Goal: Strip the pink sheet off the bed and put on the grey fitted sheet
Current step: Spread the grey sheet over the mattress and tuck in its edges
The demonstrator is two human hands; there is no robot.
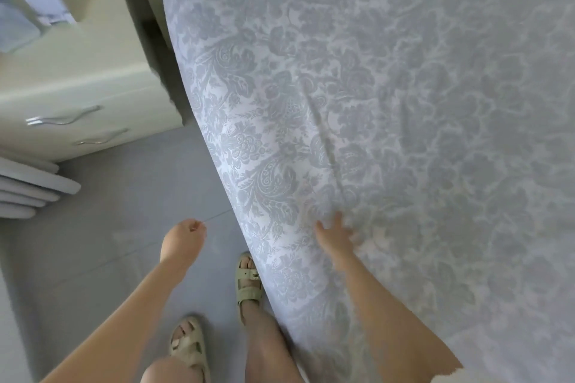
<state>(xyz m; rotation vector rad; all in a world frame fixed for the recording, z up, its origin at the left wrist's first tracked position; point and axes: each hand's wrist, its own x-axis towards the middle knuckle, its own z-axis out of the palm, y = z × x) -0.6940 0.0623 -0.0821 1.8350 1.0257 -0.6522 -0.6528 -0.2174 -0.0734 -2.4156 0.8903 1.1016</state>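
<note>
At the far left edge a stack of white folded items (29, 188) rests on the grey tiled floor (102, 258), in front of a cream cabinet (81, 71) with 2 curved metal drawer handles (63, 117); the cabinet stands just beside the bed (214, 121). The left hand (183, 238) hangs over the floor with fingers loosely curled, holding nothing that shows. 2 feet in beige sandals (248, 280) stand against the bed's side. The grey sheet (404, 96), with a floral pattern, covers the bed and drapes over its edge. The right hand (335, 236), blurred, lies on it with fingers spread, below a long crease (326, 146).
</note>
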